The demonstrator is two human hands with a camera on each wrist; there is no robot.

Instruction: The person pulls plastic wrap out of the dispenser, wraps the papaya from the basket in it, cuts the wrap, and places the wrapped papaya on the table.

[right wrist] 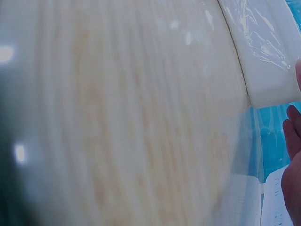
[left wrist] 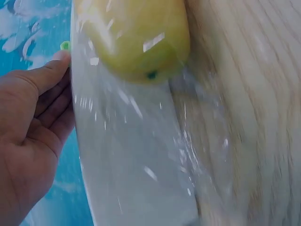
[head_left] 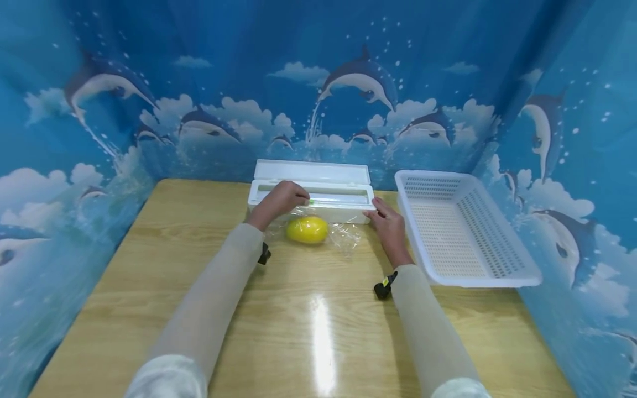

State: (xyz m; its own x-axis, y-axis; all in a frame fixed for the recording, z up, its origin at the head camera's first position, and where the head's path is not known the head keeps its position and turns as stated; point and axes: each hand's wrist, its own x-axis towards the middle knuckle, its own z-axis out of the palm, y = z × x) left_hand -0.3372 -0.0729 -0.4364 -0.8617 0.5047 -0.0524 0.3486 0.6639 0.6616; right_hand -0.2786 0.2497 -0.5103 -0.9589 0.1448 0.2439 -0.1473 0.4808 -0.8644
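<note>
A white cling film box lies at the back of the table with its lid raised. At the middle of its front top edge, my left hand pinches the small green slide cutter with thumb and fingertips. My right hand grips the box's right end, thumb at the front. Just before the box, a yellow mango lies under clear cling film, which spreads crumpled to its right. The left wrist view shows this film stretched over the mango's dark-spotted end and the box front.
A white perforated plastic basket stands to the right of the box, close beside my right hand. Behind the wooden table hangs a blue dolphin-print curtain, which also runs along both sides.
</note>
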